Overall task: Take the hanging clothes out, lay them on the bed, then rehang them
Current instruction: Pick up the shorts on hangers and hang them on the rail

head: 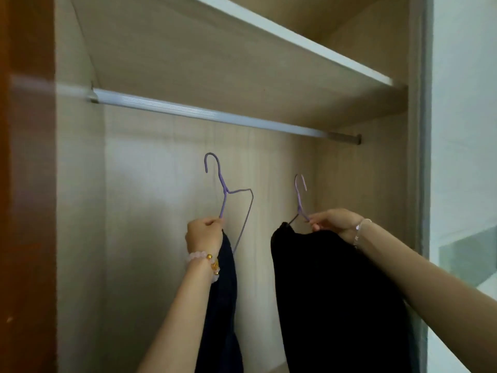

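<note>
— Your left hand [204, 232] has its fingers curled tight round the lower wire of one purple hanger [223, 189], with a navy garment [223, 305] draped down beside your wrist. And the other?
— Your right hand [336, 222] pinches the neck of a paler lilac hanger [300, 195] between thumb and fingertips, and a black garment [336, 305] hangs below it.
— Why hold them so low?
— Gripping under the hooks leaves both hooks free and upright, which I judge suits passing them over the rail [215, 114]. Both sit below it, touching nothing.
— Count for me.
— Two hangers, two garments, one per hand, apart from each other. One rail, bare along what shows, under one shelf [295, 39]. Whether you're removing or rehanging, I cannot tell.
</note>
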